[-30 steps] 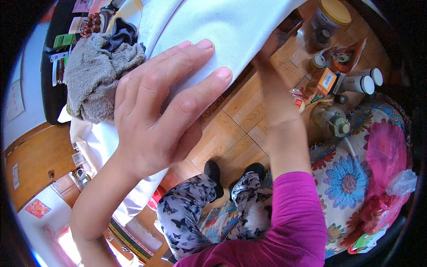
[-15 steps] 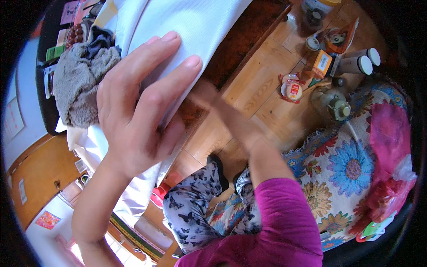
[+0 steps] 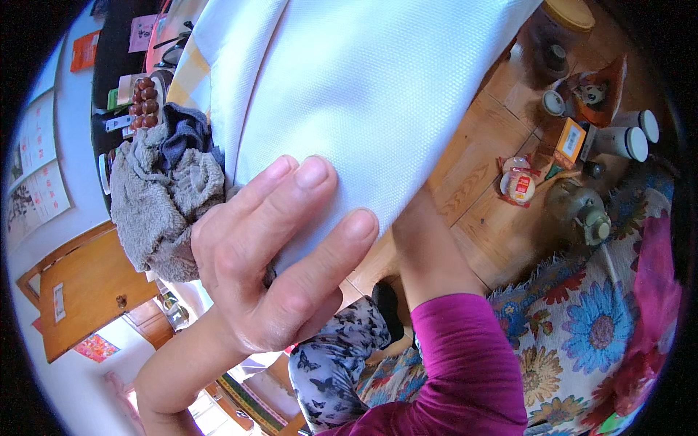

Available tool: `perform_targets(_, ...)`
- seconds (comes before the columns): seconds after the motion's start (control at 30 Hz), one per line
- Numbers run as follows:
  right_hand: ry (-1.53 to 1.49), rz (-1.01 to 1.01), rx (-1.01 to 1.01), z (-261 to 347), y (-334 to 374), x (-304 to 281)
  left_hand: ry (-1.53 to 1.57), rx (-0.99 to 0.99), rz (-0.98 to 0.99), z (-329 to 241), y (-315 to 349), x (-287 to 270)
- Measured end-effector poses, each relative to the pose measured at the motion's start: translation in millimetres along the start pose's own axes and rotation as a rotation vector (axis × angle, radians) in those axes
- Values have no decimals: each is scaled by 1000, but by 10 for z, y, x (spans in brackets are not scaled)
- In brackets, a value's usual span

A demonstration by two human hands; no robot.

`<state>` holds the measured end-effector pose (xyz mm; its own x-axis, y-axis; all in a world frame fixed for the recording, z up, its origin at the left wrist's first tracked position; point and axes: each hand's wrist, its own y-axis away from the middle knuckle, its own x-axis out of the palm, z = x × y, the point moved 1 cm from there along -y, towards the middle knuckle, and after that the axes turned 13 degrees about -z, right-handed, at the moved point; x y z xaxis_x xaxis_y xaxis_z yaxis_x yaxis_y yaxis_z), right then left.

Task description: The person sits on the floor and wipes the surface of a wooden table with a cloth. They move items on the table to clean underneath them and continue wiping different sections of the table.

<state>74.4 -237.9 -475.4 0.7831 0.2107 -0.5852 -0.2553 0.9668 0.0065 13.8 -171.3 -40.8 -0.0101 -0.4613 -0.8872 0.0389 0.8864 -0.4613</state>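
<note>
A large white textured cloth (image 3: 342, 109) rises in front of me, with a long fold down its left part. My left hand (image 3: 269, 269) is closed on its lower edge; the fingers lie over the front face and the cloth passes behind them. From the lower right comes my right forearm (image 3: 422, 247) in a magenta sleeve (image 3: 465, 349). My right hand is hidden behind the cloth, so its fingers and grip do not show.
A grey fluffy cloth (image 3: 167, 203) and a string of brown beads (image 3: 144, 102) lie at the left. On the wooden floor at right are wrapped snacks (image 3: 520, 185), a glass bottle (image 3: 578, 207), an orange box (image 3: 571, 142) and white cups (image 3: 629, 143). A flowered cover (image 3: 589, 320) lies nearby.
The white cloth has moved and spread to the right, covering more of the view. My left hand has shifted right and down with it. My right hand has passed behind the cloth.
</note>
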Motion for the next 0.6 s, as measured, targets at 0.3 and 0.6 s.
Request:
perform_targets(0.3,-236,555,-195,829,2118,17,42,10,67,68,-13,-27)
perform_targets(0.6,-299,316,-168,530,396,18,35,6,83,75,-9,-88)
